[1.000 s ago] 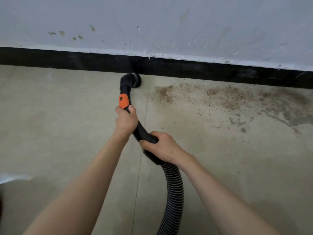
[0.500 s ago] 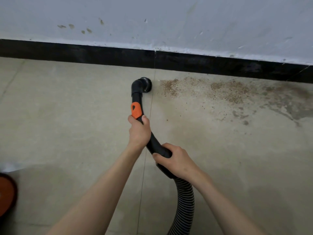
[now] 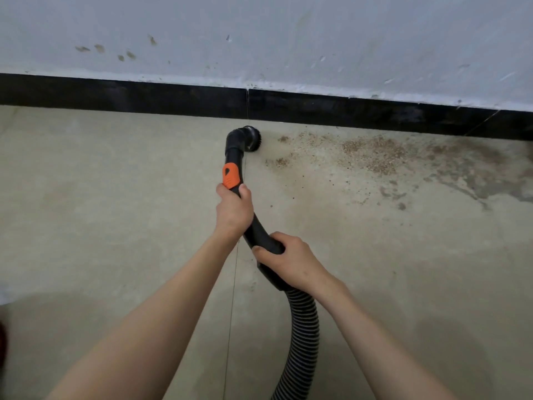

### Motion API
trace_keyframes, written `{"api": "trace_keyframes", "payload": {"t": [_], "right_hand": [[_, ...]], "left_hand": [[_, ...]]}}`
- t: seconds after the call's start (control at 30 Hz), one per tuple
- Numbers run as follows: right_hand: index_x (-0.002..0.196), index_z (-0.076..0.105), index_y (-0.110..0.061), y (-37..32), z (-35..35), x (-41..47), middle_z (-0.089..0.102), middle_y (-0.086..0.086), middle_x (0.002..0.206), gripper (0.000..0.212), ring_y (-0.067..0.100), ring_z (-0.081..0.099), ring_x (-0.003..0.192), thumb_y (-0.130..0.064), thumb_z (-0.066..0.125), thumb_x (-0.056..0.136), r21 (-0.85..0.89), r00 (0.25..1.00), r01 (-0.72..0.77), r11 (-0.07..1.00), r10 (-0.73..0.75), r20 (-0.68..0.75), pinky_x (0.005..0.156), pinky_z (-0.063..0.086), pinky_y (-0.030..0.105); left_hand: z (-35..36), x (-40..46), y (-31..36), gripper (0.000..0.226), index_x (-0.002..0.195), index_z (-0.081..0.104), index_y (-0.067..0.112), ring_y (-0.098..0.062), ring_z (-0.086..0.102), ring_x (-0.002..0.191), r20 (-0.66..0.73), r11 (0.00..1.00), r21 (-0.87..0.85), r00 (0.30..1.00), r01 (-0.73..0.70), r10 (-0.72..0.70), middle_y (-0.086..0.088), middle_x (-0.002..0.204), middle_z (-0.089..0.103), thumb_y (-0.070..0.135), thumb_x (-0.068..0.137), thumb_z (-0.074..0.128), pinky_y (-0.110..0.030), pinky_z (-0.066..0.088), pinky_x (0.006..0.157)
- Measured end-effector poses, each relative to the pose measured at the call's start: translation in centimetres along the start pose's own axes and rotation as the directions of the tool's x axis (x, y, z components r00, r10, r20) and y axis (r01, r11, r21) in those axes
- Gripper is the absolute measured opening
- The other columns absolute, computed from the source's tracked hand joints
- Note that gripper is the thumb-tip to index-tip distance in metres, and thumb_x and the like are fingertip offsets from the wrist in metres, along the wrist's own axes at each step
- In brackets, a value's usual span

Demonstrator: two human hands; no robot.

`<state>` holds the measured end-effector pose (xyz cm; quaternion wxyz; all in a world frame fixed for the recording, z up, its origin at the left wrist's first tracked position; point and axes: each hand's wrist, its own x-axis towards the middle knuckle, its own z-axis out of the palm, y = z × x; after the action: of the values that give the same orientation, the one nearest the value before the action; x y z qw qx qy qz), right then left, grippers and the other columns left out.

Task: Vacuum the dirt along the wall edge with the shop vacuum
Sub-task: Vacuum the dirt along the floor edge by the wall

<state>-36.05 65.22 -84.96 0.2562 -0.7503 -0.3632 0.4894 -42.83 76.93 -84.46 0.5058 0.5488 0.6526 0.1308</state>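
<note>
So the round brush head (image 3: 251, 139) sits on the floor (image 3: 115, 197) just below the black baseboard (image 3: 144, 96), with the brown dirt (image 3: 372, 154) scattered right beside it; left hand (image 3: 234, 210) is wrapped round the black wand (image 3: 256, 230) under the orange slider (image 3: 230, 176); right hand (image 3: 288, 259) is clamped on it lower down where the ribbed hose (image 3: 302, 336) starts; scuffed grey wall (image 3: 288, 39) above.

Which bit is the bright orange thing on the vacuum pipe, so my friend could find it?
Find the black strip running along the bottom of the wall, then the round brush head just below it. Follow the black pipe down toward the left hand. The orange button sits just above that hand, the only bright colour on the pipe.
</note>
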Motion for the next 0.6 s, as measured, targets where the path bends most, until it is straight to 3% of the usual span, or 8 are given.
{"api": "trace_keyframes", "payload": {"t": [0.13, 0.4, 0.5, 0.6], "right_hand": [[0.087, 0.063, -0.021, -0.5, -0.8, 0.8, 0.071, 0.002, 0.085, 0.022, 0.017, 0.067, 0.076, -0.043, 0.062, 0.084, 0.022, 1.000, 0.001, 1.000, 0.000, -0.017, 0.068, 0.053, 0.030], [0.079, 0.060, -0.024, 2.7, -4.6, -0.2, 0.064, -0.003, 0.073, 0.017, 0.010, 0.058, 0.064, -0.039, 0.062, 0.085, 0.042, 0.989, -0.042, 0.998, 0.048, -0.142, 0.059, 0.044, 0.022], [0.079, 0.060, -0.022, 2.5, -5.4, 0.4, 0.063, -0.004, 0.073, 0.019, 0.009, 0.057, 0.063, -0.040, 0.062, 0.085, 0.024, 0.992, -0.032, 0.999, 0.034, -0.122, 0.057, 0.043, 0.020], [0.080, 0.059, -0.021, 1.5, -5.9, 1.5, 0.062, -0.005, 0.073, 0.022, 0.009, 0.057, 0.063, -0.042, 0.062, 0.085, -0.041, 0.999, -0.001, 0.999, -0.001, -0.048, 0.055, 0.042, 0.019]], "left_hand": [[0.2, 1.1, 1.1, 0.045, 0.138, 0.023, 0.006, -0.029, 0.050, 0.088, 0.019, 1.000, 0.008, 1.000, 0.003, -0.004, -0.019, 0.112, 0.052, 0.031, 0.101, 0.031, -0.035, 0.041, 0.075], [5.6, -0.2, 3.6, 0.039, 0.131, 0.026, 0.006, -0.019, 0.050, 0.070, 0.162, 0.998, 0.021, 0.985, -0.062, 0.058, -0.008, 0.087, 0.051, 0.030, 0.101, 0.031, -0.032, 0.041, 0.063], [6.0, 0.3, 3.8, 0.043, 0.135, 0.026, 0.006, -0.027, 0.054, 0.083, 0.134, 0.998, -0.012, 0.989, -0.061, 0.062, -0.015, 0.101, 0.055, 0.032, 0.101, 0.031, -0.036, 0.045, 0.072], [5.4, 1.0, 3.6, 0.044, 0.136, 0.026, 0.007, -0.025, 0.052, 0.081, 0.046, 0.998, -0.064, 0.999, -0.025, 0.028, -0.011, 0.099, 0.052, 0.033, 0.101, 0.031, -0.034, 0.042, 0.071]]}}
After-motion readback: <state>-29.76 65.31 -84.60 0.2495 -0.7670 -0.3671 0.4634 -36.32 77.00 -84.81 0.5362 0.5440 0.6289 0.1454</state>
